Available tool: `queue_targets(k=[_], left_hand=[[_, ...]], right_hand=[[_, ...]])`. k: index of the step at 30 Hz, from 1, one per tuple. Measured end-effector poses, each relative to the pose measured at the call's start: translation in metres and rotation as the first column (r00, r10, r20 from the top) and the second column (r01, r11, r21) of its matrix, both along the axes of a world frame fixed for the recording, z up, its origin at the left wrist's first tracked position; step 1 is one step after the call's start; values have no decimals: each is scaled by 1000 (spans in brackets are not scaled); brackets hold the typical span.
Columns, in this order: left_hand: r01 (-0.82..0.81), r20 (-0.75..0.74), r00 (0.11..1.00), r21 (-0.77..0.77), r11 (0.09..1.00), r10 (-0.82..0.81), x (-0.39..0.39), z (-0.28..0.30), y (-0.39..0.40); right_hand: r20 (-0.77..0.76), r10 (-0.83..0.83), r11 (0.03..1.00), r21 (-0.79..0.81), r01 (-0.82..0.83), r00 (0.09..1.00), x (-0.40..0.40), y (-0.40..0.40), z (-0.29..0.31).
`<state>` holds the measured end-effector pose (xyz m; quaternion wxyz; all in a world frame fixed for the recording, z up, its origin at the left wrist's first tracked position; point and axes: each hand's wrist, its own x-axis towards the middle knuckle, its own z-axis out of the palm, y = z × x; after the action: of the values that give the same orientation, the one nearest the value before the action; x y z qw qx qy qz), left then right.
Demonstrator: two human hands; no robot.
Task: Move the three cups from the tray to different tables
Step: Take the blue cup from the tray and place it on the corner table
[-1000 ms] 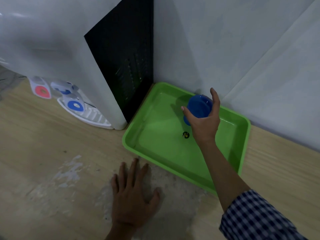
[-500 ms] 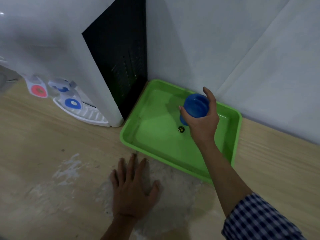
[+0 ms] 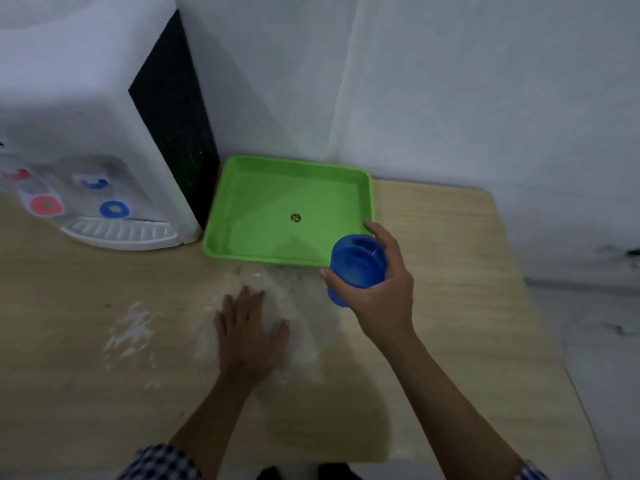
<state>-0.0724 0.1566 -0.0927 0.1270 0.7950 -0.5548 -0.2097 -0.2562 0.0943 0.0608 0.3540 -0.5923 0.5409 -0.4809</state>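
The right hand (image 3: 379, 292) grips a blue cup (image 3: 356, 263), thumb on its left side and fingers (image 3: 384, 237) curled round the right, palm beneath. The cup hangs in the air over the near right corner of the green tray (image 3: 263, 216). The left hand (image 3: 249, 334) lies flat, fingers spread, on the wooden table (image 3: 450, 271) beside a water dispenser (image 3: 86, 133).

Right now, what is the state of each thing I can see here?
Cup: blue, upright, held in the air by the right hand.
Tray: on the table, no cups in it.
Left hand: open, flat on the table.
Dispenser: standing left of the tray, nothing under its taps.
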Motion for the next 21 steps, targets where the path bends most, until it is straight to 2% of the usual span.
queue_targets(k=[3,10,16,21], left_hand=[[96,-69,992,-80,992,-102,-7,25,35],[358,-104,913,-261,896,-395,-48,81,95],[524,-103,807,-330,785,-582,-85,124,96],[625,-75,732,-321,712,-677,-128,145,96]], right_hand=[[2,-85,996,4,85,996,-19,51,14],[20,-286,958,18,286,958,-60,151,35],[43,-437,899,48,435,898,-97,212,45],[22,-549,836,27,548,836,-133,249,48]])
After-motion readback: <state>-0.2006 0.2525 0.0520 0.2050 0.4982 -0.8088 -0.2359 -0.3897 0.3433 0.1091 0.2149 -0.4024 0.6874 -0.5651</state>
